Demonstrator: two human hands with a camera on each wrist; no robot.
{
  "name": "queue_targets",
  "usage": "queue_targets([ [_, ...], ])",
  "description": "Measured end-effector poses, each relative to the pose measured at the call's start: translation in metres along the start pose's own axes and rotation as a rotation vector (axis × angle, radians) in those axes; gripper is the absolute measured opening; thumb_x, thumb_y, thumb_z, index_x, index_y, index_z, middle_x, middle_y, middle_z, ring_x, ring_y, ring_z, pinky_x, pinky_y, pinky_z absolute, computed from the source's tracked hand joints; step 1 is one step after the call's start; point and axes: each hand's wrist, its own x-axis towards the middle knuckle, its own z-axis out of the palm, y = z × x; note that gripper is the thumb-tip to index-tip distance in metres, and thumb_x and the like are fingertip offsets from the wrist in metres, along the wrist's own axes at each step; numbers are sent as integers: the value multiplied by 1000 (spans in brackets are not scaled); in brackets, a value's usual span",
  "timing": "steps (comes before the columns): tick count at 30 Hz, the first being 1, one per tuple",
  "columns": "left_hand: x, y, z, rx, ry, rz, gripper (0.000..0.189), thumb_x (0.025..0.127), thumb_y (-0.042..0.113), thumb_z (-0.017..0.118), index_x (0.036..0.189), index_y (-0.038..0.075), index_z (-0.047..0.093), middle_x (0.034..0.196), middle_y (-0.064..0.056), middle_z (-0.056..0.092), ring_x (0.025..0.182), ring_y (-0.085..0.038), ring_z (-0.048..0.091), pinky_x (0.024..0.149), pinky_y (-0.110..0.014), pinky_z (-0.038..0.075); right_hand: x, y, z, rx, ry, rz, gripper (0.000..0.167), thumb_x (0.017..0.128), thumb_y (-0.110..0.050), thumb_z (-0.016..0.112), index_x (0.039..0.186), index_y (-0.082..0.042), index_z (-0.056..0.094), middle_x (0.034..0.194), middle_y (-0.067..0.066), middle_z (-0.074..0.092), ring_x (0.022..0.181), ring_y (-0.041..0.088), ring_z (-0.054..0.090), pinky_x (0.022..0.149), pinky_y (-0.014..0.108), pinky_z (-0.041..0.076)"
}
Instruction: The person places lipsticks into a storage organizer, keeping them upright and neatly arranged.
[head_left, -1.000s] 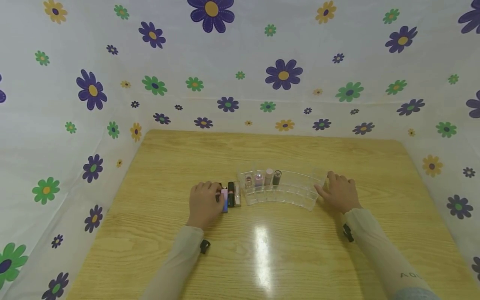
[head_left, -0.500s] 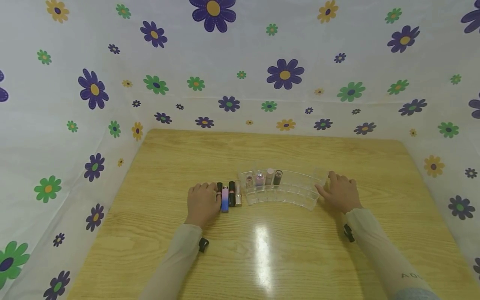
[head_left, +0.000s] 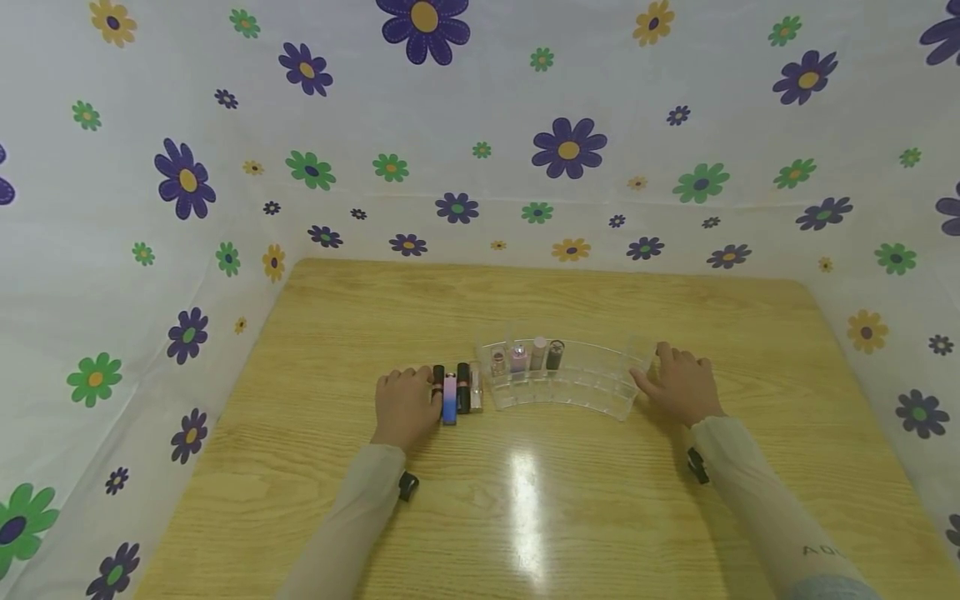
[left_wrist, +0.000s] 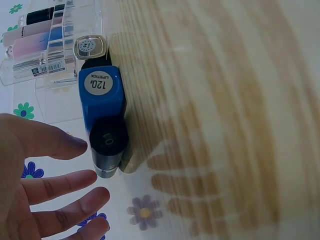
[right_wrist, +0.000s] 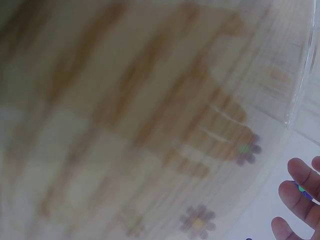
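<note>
- Step in hand, as I judge it: taking the black lipstick (head_left: 438,380) off the worktop (head_left: 450,517); the next move calls for closing thumb and fingers round it.
- Left hand (head_left: 403,410): loosely spread, thumb apart from fingers, gripping nothing.
- The black lipstick lies just beside that hand, on its right; whether they touch is unclear.
- Farther right of it lie the blue lipstick (head_left: 450,402) and two more, then the rack (head_left: 588,385).
- Right hand (head_left: 681,388): fingers apart at the rack's right end, gripping nothing visible; thumb contact unclear.
</note>
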Motion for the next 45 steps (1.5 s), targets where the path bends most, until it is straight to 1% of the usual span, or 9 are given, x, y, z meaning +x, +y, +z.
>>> queue_targets([
  [5, 2, 0, 3, 11, -24, -4, 27, 84, 30, 63, 103, 11, 62, 99, -11, 68, 94, -32, 60, 92, -49, 42, 0, 0, 1, 8, 0, -4, 68, 91, -56, 45, 121, 5, 45, 102, 29, 63, 89, 44, 61, 76, 58, 43],
  [10, 3, 0, 3, -2, -36, -13, 28, 84, 29, 63, 105, 10, 62, 100, -12, 68, 95, -33, 59, 92, -50, 42, 0, -1, -1, 11, -7, -1, 69, 91, -55, 45, 122, 6, 44, 103, 29, 63, 90, 44, 61, 76, 59, 43],
  [14, 5, -3, 4, -11, -45, -30, 29, 85, 29, 61, 107, 10, 62, 100, -12, 68, 94, -33, 59, 89, -49, 43, 0, -1, -2, 10, -5, 4, 68, 90, -55, 46, 121, 6, 44, 103, 28, 63, 91, 44, 61, 77, 58, 43],
  [19, 7, -7, 4, -11, -34, -40, 27, 86, 29, 60, 105, 9, 62, 98, -12, 68, 90, -32, 59, 86, -48, 44, 1, -1, -2, 1, -5, 4, 67, 90, -54, 46, 120, 5, 45, 102, 28, 63, 89, 43, 61, 76, 58, 43],
  [24, 11, -5, 0, -23, -8, -37, 26, 88, 29, 58, 104, 8, 63, 96, -13, 68, 88, -32, 60, 85, -48, 45, 2, 0, -1, -7, -2, 2, 67, 90, -55, 46, 120, 6, 45, 101, 28, 64, 88, 43, 62, 75, 57, 44],
  [28, 15, -5, 2, -9, 10, -27, 23, 86, 25, 58, 99, 7, 63, 92, -13, 68, 84, -32, 60, 82, -48, 45, 2, 1, 1, 1, 2, 2, 68, 90, -55, 46, 120, 6, 46, 100, 28, 64, 87, 43, 62, 76, 57, 44],
  [34, 19, -5, 3, 17, -20, -44, 22, 84, 25, 59, 96, 7, 62, 89, -13, 67, 83, -32, 60, 82, -48, 45, 1, 1, 2, 5, 2, 2, 68, 90, -56, 45, 120, 5, 45, 101, 28, 64, 88, 43, 62, 77, 58, 43],
  [39, 21, -6, 6, 12, -39, -57, 21, 84, 25, 62, 95, 6, 62, 87, -13, 67, 81, -31, 59, 80, -48, 45, 1, 1, 0, 10, 9, -2, 66, 90, -55, 46, 119, 5, 46, 101, 27, 64, 88, 43, 62, 76, 58, 44],
  [45, 22, -9, 14, 43, -27, -52, 21, 84, 24, 61, 93, 5, 63, 82, -13, 66, 78, -31, 60, 77, -48, 46, 2, 1, 1, 19, 2, 2, 66, 90, -54, 47, 119, 5, 46, 102, 27, 64, 88, 43, 62, 77, 59, 44],
])
